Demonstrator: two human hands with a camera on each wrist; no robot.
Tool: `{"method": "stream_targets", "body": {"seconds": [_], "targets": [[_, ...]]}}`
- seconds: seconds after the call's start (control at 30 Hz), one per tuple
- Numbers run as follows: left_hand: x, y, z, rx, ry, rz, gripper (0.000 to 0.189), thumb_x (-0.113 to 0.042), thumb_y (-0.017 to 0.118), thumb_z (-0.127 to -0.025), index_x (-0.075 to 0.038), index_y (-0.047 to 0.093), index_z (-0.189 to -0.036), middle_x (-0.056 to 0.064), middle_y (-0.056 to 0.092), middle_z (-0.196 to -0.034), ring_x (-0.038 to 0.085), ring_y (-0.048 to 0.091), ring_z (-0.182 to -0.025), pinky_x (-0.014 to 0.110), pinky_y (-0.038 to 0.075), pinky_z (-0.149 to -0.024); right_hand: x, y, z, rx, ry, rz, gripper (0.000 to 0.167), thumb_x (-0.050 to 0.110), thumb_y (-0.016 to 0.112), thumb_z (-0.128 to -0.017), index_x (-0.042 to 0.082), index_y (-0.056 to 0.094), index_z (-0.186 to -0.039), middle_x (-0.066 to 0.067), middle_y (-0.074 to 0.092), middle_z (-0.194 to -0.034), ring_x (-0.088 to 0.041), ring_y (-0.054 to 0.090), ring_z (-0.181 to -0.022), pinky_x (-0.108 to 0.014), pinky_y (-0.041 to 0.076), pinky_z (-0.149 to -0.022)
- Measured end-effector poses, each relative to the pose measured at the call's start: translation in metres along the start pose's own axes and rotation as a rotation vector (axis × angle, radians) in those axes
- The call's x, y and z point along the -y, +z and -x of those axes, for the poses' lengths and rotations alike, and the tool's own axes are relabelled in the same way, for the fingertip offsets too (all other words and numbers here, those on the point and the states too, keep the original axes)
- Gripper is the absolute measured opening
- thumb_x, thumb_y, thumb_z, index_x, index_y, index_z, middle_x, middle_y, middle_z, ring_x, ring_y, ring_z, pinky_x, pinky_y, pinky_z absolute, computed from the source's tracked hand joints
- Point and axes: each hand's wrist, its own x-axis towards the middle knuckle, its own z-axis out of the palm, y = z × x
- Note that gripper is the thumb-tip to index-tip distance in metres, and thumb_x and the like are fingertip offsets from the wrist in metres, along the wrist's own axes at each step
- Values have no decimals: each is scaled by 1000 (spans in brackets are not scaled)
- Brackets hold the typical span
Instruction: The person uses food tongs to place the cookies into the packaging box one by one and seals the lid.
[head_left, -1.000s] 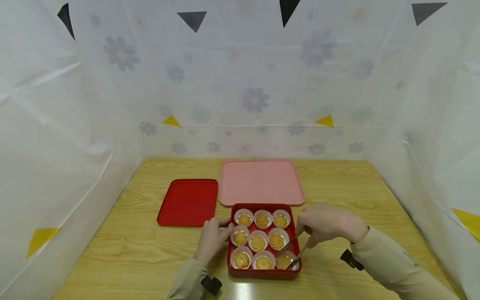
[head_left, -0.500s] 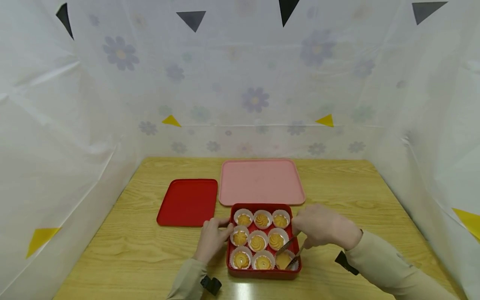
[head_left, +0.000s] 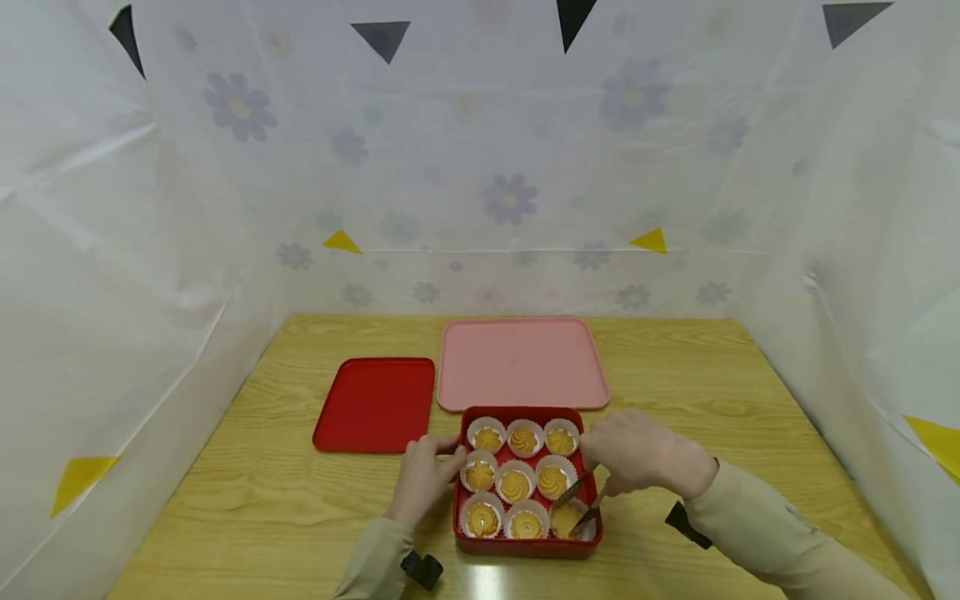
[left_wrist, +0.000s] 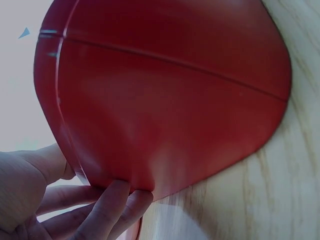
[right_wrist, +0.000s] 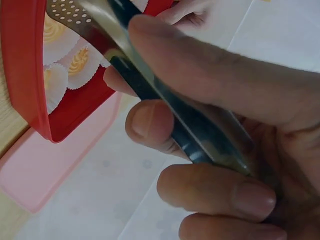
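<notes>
My left hand [head_left: 423, 482] holds the left wall of a red box [head_left: 528, 547], with the thumb at the rim and fingers against the outer side [left_wrist: 170, 115]. Piped cookies [head_left: 514, 486] in white paper cups fill the box in rows. My right hand [head_left: 637, 454] grips metal serving tongs [right_wrist: 165, 100] over the box's right wall. The tongs' tips reach down into the front right cup, on either side of its cookie [head_left: 566, 520]; whether they press on it I cannot tell. One tip with small holes [right_wrist: 72, 12] shows in the right wrist view.
A pink tray [head_left: 522, 364] lies just behind the box. Left of it is a flat red lid or tray [head_left: 377, 406]. All stand on a wooden table [head_left: 300, 517] with white flowered sheeting [head_left: 480, 167] behind and at both sides.
My right hand has shifted slightly left and the tongs' arms have drawn a little closer together around the cookie. The left hand and the box stay in place.
</notes>
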Motion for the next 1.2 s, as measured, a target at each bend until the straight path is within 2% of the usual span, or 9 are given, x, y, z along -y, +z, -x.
{"method": "stream_targets", "body": {"seconds": [0.1, 0.23, 0.4, 0.57, 0.7, 0.9, 1.07, 1.2], "targets": [[1, 0, 0, -7, 5, -4, 31, -14, 68, -91, 3, 74, -115, 20, 76, -109, 16, 70, -86, 29, 57, -70, -2, -1, -2, 59, 13, -46, 17, 19, 93, -67, 21, 79, -77, 11, 74, -80, -6, 61, -68, -26, 50, -59], [3, 2, -1, -4, 13, 5, 31, -15, 68, -91, 2, 74, -115, 19, 76, -108, 19, 72, -89, 31, 58, -73, -5, 0, -4, 104, 32, -97, 15, 17, 91, -69, 21, 80, -78, 11, 76, -81, -7, 65, -70, -26, 52, -61], [3, 2, -1, -1, 17, 16, 31, -15, 67, -91, 3, 74, -115, 19, 76, -107, 17, 72, -85, 29, 58, -70, -10, -1, -4, 103, 17, -155, 13, 14, 89, -72, 21, 79, -76, 12, 74, -78, -5, 65, -72, -26, 52, -63], [3, 2, -1, -1, 7, 17, 31, -15, 68, -91, 2, 74, -116, 19, 76, -108, 17, 72, -85, 28, 58, -70, -17, -5, 1, 69, -25, -231, 16, 12, 87, -75, 23, 81, -85, 12, 75, -80, -7, 69, -77, -27, 54, -67], [2, 1, -1, -12, 11, 14, 30, -15, 68, -91, 1, 75, -115, 18, 77, -106, 19, 73, -87, 31, 59, -72, -19, -7, 4, 47, -45, -269, 18, 12, 86, -76, 25, 80, -86, 15, 73, -77, -1, 65, -73, -25, 52, -64], [1, 0, 0, -4, 12, 27, 31, -15, 67, -91, 3, 74, -115, 20, 76, -107, 20, 73, -88, 32, 60, -73, -18, -9, 7, -18, -81, -207, 12, 14, 86, -76, 23, 79, -73, 15, 67, -66, 4, 50, -59, -20, 43, -56], [2, 0, 0, -3, 14, 25, 31, -14, 67, -91, 3, 74, -116, 19, 76, -107, 19, 73, -88, 32, 59, -73, -20, -11, 13, -68, -112, -160, 9, 19, 84, -79, 23, 79, -73, 15, 57, -59, 3, 37, -54, -18, 35, -54], [1, 0, 0, -4, 17, 25, 30, -14, 67, -91, 3, 74, -116, 20, 76, -107, 18, 73, -86, 30, 59, -71, -22, -8, 19, -105, -119, -117, 7, 24, 84, -79, 26, 78, -75, 17, 53, -58, 3, 37, -55, -19, 35, -55]]}}
